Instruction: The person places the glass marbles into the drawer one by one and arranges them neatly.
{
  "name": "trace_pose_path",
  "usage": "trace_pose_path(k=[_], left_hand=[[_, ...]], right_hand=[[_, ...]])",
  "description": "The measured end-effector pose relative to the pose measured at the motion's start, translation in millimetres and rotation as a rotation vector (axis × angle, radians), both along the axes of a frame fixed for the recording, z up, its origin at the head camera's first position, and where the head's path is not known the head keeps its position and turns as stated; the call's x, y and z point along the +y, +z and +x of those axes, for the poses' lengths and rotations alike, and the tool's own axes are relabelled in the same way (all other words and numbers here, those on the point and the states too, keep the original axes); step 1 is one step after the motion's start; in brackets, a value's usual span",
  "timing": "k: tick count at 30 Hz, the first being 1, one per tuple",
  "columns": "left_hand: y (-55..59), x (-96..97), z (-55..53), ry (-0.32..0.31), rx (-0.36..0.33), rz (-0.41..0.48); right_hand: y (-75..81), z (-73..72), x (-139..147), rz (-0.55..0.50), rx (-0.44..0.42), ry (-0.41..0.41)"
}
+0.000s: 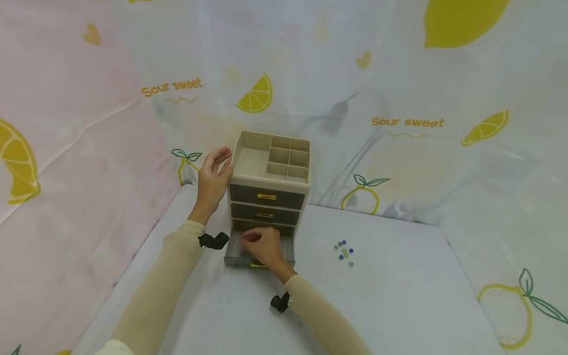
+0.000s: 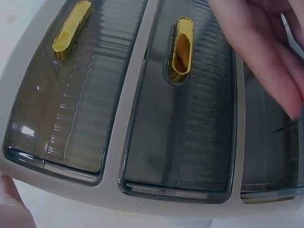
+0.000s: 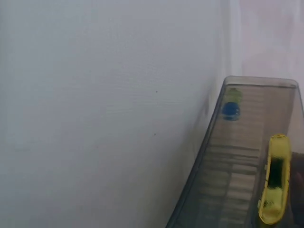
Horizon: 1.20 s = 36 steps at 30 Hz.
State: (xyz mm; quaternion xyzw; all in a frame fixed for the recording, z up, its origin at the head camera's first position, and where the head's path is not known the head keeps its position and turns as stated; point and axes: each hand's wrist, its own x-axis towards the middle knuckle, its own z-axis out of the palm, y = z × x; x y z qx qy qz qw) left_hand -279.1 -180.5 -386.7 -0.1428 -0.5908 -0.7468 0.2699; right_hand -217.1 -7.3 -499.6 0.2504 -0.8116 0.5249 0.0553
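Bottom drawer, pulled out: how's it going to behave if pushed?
Likely stiff: the bottom drawer has straight, plastic-looking walls with no visible sag. Probably light for its size, since it's see-through and looks thin-walled. The blue marble and green marble inside may roll as it moves; they look round and loose.

Beige organizer, grey drawers, gold handles, blue and green marbles, lemon-patterned backdrop

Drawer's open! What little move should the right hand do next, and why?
Maybe move the right hand, if it's empty (I can't tell), toward the marbles on the table: several lie outside the open drawer, while a blue one and a green one show inside.
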Motion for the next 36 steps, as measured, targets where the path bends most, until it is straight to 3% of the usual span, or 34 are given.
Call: trace_pose_path(k=[8,13,20,24,29,36], left_hand=[[16.2,3.9,16.1,0.005,-0.011,-0.015],[16.8,4.8,17.3,-0.01,-0.004,-0.019],[18.6,3.4,17.8,0.008,-0.004,-0.032],[19.5,3.4,17.3,0.004,-0.002,-0.037],[18.1,4.2,17.0,0.003,-0.008,-0.04],[16.8,5.8,16.5,0.003,-0.01,-0.026]], right_hand=[[10.7,17.9,17,-0.113,-0.028,-0.046],[15.7,41.7,33,-0.185,-0.158,0.036],[35.3,76.4,49,-0.175,-0.271,0.122],[16.3,78.4,56,-0.216,-0.396,0.151],[-16.5,75.7,59,-0.268,-0.596,0.125],[-28.6,73.6,54,-0.368,-0.748,0.043]])
